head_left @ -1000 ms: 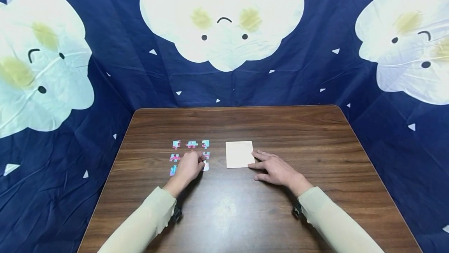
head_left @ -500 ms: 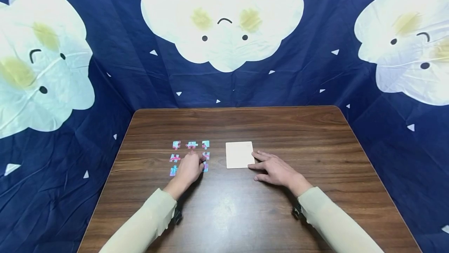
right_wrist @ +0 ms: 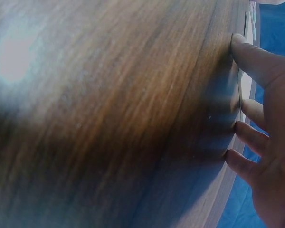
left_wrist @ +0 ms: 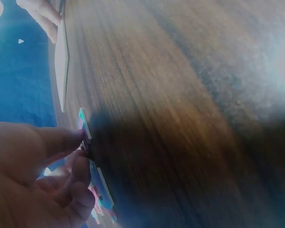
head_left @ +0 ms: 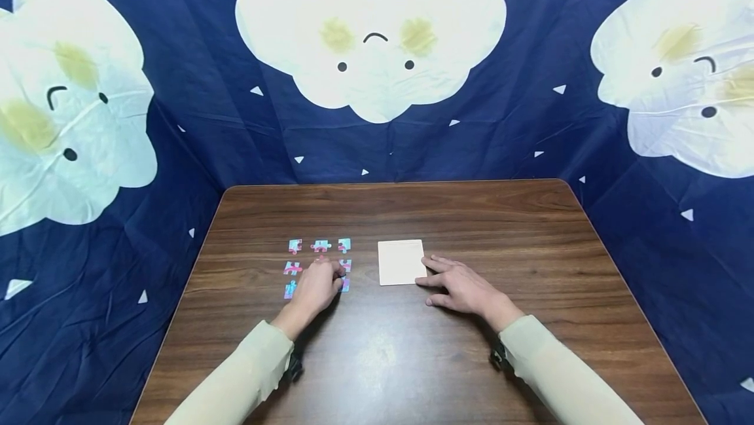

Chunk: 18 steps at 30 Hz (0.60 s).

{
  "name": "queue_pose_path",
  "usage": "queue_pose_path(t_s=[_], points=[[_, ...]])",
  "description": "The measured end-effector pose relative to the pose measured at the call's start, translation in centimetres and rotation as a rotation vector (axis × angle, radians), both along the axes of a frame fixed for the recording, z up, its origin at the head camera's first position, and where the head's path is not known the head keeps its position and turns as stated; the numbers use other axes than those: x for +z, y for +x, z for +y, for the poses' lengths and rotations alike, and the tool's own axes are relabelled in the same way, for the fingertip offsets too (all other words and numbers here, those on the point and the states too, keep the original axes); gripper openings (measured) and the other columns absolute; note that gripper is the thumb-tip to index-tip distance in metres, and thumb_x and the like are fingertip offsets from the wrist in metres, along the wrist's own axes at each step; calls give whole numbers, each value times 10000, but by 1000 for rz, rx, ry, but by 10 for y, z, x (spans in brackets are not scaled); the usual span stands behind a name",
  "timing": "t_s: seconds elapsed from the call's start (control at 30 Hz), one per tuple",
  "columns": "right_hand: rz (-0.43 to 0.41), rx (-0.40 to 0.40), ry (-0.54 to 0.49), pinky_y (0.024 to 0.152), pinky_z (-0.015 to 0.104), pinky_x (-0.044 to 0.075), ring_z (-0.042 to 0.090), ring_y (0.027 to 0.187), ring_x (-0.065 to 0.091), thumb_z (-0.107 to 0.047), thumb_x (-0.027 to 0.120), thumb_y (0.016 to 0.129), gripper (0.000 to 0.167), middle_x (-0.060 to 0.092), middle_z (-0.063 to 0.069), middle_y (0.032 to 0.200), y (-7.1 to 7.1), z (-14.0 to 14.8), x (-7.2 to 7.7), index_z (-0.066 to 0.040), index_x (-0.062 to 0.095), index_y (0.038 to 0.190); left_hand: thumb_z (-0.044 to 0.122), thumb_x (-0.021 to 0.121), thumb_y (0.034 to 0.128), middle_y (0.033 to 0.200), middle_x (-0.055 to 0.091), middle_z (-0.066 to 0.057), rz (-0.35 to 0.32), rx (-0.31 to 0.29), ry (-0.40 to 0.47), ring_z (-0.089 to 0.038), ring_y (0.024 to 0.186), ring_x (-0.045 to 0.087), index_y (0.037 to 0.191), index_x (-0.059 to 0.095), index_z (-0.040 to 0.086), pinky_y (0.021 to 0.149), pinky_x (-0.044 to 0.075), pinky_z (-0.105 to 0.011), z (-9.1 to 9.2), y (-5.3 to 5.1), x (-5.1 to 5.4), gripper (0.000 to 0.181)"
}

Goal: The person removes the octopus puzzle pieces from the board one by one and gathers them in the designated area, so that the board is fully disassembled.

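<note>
My left hand [head_left: 318, 286] is over the lower right of a group of small blue and pink jigsaw puzzle pieces. Its thumb and curled index finger pinch a puzzle piece [left_wrist: 85, 121] close to the tabletop, seen edge-on in the left wrist view. The rest of the group stands in loose rows, including a corner piece [head_left: 295, 246] and a top middle piece [head_left: 321, 246]; some are partly hidden under the hand. A square cream board [head_left: 400, 262] lies flat to the right of the pieces. My right hand [head_left: 462, 286] rests with spread fingers at the board's right edge.
The brown wood-grain table [head_left: 471, 215] extends around both hands. Behind and beside it hangs a dark blue cloth [head_left: 377, 150] printed with white clouds. Glare [head_left: 377, 353] shines on the table's near part.
The lower-right puzzle piece by my left thumb looked whitish a second ago and now shows purple. My left hand has barely shifted; the right hand and board hold their places.
</note>
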State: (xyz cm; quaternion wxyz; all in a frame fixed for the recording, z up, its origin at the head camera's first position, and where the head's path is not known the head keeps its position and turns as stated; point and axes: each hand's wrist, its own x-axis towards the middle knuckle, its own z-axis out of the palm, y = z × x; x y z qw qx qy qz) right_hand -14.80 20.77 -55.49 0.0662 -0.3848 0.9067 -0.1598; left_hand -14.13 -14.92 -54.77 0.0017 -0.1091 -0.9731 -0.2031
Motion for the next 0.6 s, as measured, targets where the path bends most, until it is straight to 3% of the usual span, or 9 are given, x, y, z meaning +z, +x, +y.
queue_pose_path(t_s=[0.23, 0.37, 0.47, 0.6], points=[[2, 3, 0, 1176, 560, 351, 375, 1496, 368, -435, 726, 939, 512, 411, 160, 1608, -1, -2, -2, -248, 642, 1408, 124, 767, 863, 946, 737, -36, -11, 9, -12, -273, 859, 700, 917, 748, 146, 698, 561, -468, -2, 1, 0, 60], [1, 1, -10, 1174, 570, 348, 372, 1497, 370, -432, 734, 933, 512, 416, 156, 1606, -1, -2, -1, -247, 648, 1403, 178, 742, 871, 914, 742, -42, 13, 16, 10, -269, 812, 694, 916, 766, 141, 655, 550, -449, -1, 0, 6, 62], [-7, -11, -20, 1179, 567, 343, 370, 1494, 375, -443, 749, 918, 548, 430, 155, 1598, -2, -1, 0, -224, 642, 1409, 230, 718, 898, 953, 744, -59, 56, -23, 41, -283, 844, 708, 976, 780, 118, 699, 565, -456, -1, -4, 15, 149], [-28, -47, -29, 1155, 543, 386, 367, 1457, 429, -499, 763, 890, 670, 421, 137, 1607, -4, -1, 4, -214, 578, 1468, 266, 705, 926, 1027, 729, -51, 93, -129, 68, -266, 938, 708, 1086, 774, 106, 812, 571, -463, -2, -12, 27, 237]])
